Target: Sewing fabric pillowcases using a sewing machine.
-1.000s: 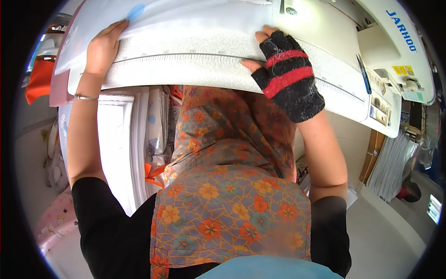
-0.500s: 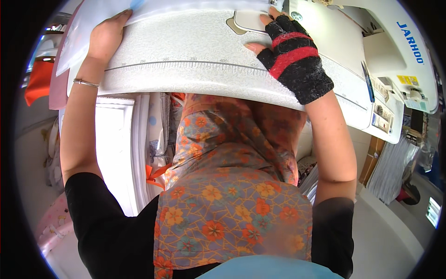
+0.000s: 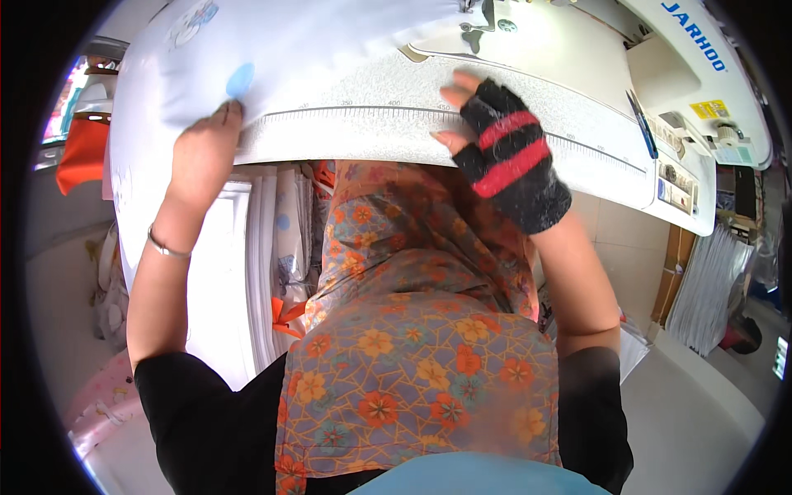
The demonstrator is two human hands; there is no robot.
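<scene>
White cloth with pale blue prints (image 3: 289, 49) spreads over the left part of the sewing machine table (image 3: 346, 136). My left hand (image 3: 206, 153) is closed at the cloth's near edge, fingertips pressed together on it beside a blue dot. A bracelet circles that wrist. My right hand (image 3: 511, 157), in a black and red fingerless glove, is over the table's printed ruler. Its thumb and fingers are apart, with nothing in them. Beyond it, the sewing machine's presser foot (image 3: 467, 7) is partly cut off by the upper edge.
A slim blue-handled tool (image 3: 643, 128) lies on the table's right, beside the white machine arm (image 3: 689, 49). Stacked white sheets (image 3: 219, 272) stand below the table at left, more folded material (image 3: 701, 289) at right. An orange cloth (image 3: 82, 153) hangs at far left.
My left hand has come nearer to me, and the white cloth now covers more of the table's left side. My right hand has slid back toward the table's front edge.
</scene>
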